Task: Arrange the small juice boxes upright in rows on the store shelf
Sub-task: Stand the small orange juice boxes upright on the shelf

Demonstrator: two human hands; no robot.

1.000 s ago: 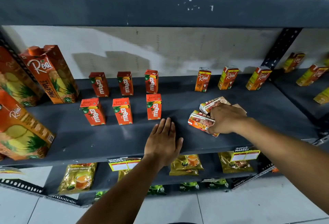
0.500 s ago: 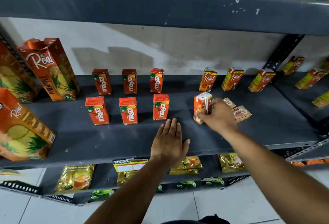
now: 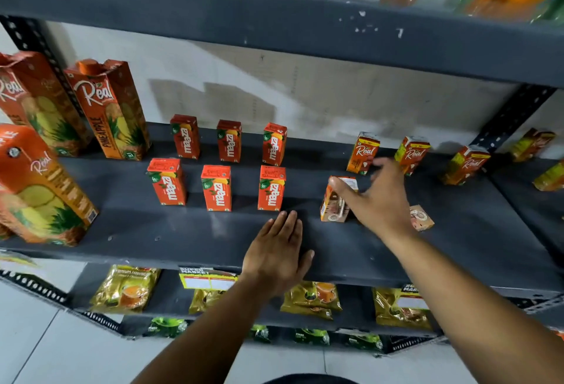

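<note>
A single head-worn wide-angle view looks forward and down from close range onto the grey shelf (image 3: pixel 128 225) — its front edge crosses the lower middle of the frame. The upper shelf (image 3: pixel 274 20) spans the top; floor tiles (image 3: pixel 45 350) show at lower left — straight lines bow outward.

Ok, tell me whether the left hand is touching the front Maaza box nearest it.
Apart. The head view shows bare dark shelf between the left hand, lying flat, and the front right Maaza box standing behind its fingertips.
</note>
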